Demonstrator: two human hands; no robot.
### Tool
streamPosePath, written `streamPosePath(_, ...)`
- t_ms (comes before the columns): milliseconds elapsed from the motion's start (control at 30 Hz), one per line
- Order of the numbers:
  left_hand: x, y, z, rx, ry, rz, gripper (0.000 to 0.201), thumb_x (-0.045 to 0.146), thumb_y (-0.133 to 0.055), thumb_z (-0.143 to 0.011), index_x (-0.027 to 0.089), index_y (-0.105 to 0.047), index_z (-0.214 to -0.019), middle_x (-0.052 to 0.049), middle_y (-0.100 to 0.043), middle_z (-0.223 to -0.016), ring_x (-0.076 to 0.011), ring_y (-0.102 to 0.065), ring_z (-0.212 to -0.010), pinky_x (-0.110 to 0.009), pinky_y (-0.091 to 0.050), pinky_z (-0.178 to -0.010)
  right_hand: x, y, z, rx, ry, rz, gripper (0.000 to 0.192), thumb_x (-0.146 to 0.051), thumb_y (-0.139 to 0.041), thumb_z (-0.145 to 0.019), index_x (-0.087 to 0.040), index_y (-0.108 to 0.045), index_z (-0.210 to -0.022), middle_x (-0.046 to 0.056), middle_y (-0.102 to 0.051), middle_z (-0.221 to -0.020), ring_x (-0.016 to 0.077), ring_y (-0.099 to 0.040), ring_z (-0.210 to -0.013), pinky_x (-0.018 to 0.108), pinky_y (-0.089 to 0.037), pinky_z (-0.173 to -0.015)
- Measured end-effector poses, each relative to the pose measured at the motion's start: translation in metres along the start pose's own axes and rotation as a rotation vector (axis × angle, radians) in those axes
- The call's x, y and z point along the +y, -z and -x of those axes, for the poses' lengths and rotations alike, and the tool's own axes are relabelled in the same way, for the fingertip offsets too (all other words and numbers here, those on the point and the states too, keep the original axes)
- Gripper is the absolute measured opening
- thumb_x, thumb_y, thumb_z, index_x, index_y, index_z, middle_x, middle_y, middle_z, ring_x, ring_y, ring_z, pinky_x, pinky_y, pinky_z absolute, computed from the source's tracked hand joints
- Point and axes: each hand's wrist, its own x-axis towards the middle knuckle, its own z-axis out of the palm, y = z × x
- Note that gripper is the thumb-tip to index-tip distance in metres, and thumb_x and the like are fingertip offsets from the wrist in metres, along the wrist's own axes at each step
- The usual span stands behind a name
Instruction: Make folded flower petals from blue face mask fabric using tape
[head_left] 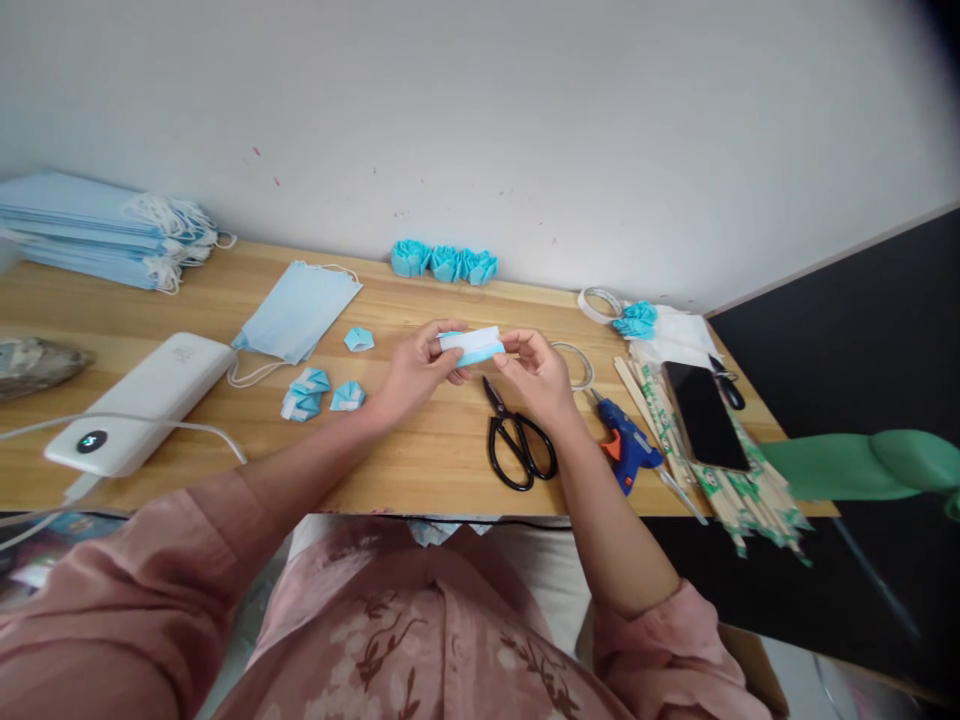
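Between my two hands, above the middle of the table, is a folded strip of blue and white mask fabric (472,346). My left hand (426,362) pinches its left end between thumb and fingers. The right end is gripped by the thumb and fingers of my right hand (536,370). Black-handled scissors (516,440) lie just below the strip, blades pointing up and left. Left of my left hand are several small folded blue pieces (347,396). A few flat blue face masks (298,312) with white ear loops rest further left.
Three blue fabric flowers (445,262) stand against the wall. On the left are a mask stack (90,230) and a white power bank (142,405) with a cable. To the right lie a blue glue gun (625,440), tape rolls (598,305), wrapped chopsticks (750,500) and a phone (705,415).
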Motion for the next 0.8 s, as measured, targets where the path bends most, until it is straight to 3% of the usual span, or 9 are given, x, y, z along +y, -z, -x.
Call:
streamPosePath(100,0.0011,-0.0012,0.0007,0.006,0.002,-0.004,0.04,0.023,-0.069,-0.081,0.013,-0.055,-0.118,0.0,-0.07,-0.072,-0.0124,-0.069,-0.059,-0.023,-0.056,-0.061,0.0042,-0.0006,-0.0007,0.014,-0.005,-0.022,0.039,-0.048,-0.077,-0.074,-0.022,-0.06,-0.097,0.003,-0.069,-0.098,0.0152,-0.064,-0.085,0.028,-0.051,-0.075)
streamPosePath(333,0.003,-0.0018,0.0018,-0.007,0.011,0.005,0.037,0.023,-0.064,-0.085,0.013,-0.055,-0.119,-0.004,-0.073,-0.083,-0.0123,-0.07,-0.061,-0.024,-0.058,-0.061,0.0044,-0.0012,0.0013,0.036,-0.001,0.07,0.028,-0.043,-0.075,-0.076,-0.019,-0.062,-0.079,-0.003,-0.062,-0.07,0.0095,-0.05,-0.059,0.023,-0.04,-0.057)
streamPosePath(800,0.0053,0.001,0.0031,-0.038,0.033,0.039,0.031,0.024,-0.059,-0.086,0.014,-0.058,-0.115,-0.005,-0.072,-0.089,-0.0138,-0.071,-0.068,-0.027,-0.059,-0.066,0.0044,-0.0026,-0.0004,0.122,0.017,0.1,0.025,-0.043,-0.071,-0.076,-0.02,-0.059,-0.073,-0.003,-0.058,-0.068,0.0102,-0.048,-0.06,0.024,-0.038,-0.057)
